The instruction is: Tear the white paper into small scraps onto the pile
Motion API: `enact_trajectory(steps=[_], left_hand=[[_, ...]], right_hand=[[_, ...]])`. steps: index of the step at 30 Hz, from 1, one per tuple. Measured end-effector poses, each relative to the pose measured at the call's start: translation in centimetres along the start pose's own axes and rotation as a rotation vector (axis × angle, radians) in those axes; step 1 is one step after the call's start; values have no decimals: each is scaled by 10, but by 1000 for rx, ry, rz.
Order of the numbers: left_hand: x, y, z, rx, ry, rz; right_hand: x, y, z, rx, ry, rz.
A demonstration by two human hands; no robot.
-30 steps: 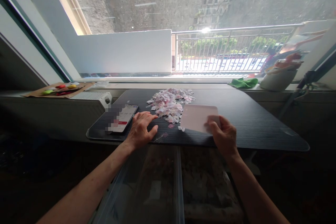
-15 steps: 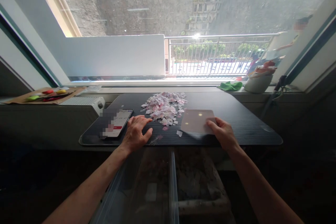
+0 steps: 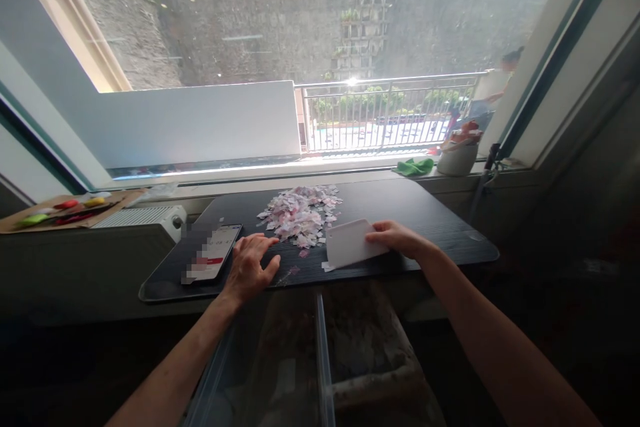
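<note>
Head view: with 12 o'clock toward the window (image 3: 240, 37) and the heap of paper scraps (image 3: 300, 210) as the centre of the dial, the heap spreads loosely over the dark desk (image 3: 420, 213), pale pieces mixed with pinkish ones. At 4 o'clock, just beside it, is a pale flat card (image 3: 350, 248). The right hand (image 3: 400, 239) has it by the right edge, its grip closed in a pinch between thumb and fingers. The card is tilted; whether its lower edge touches the desk I cannot tell. A stray scrap (image 3: 327, 267) shows at the card's lower left corner, at 5 o'clock.

The left hand (image 3: 253, 267) is at 7 to 8 o'clock, its grip loose and holding nothing, fingers slightly bent and thumb well apart from them. Its fingertips come near the heap's edge; whether the palm rests on the desk is unclear. The phone (image 3: 220, 250) lies at 8 o'clock, just beyond that hand, partly blurred out.

Farther off at 9 o'clock are a radiator (image 3: 143, 215) and a sheet of cardboard (image 3: 115, 203) with coloured items on it. At 2 o'clock, on the sill, a green cloth (image 3: 415, 167) lies beside a white pot (image 3: 457, 159).
</note>
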State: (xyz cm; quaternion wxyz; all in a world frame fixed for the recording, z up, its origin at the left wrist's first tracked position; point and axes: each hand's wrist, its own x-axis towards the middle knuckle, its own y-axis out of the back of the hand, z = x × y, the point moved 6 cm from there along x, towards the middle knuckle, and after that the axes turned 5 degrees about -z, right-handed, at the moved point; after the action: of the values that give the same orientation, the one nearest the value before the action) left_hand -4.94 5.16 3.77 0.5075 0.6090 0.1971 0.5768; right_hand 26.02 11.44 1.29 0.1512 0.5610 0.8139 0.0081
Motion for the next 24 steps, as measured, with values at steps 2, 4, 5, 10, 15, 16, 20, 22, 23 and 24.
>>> enact_trajectory(steps=[2,4,5,10,15,16,20,22,23,24], left_hand=[[0,0,-1,0,-4,2],[0,-1,-1,-1,-9,0],[0,-1,-1,-1,-10,-1],[0,0,0,-9,-11,-3],[1,0,0,-6,6,-24],[1,0,0,-4,6,-25],[1,-1,0,1,-9,-10],[1,-1,-1,2,-13,-4],[1,-1,0,3,-14,-5],[1,-1,0,3,-13,-8]], right_hand=[[-2,0,0,36,-1,-38],[-6,0,0,74,10,-63],[-7,0,0,94,18,-65],[-11,2,-2,188,71,64],[-6,-12,-14,102,94,100],[-4,-15,-16,88,85,88],[1,-19,-20,44,45,40],[3,-19,-20,8,36,12],[4,-19,-20,-12,34,-3],[4,-19,-20,-30,33,-17]])
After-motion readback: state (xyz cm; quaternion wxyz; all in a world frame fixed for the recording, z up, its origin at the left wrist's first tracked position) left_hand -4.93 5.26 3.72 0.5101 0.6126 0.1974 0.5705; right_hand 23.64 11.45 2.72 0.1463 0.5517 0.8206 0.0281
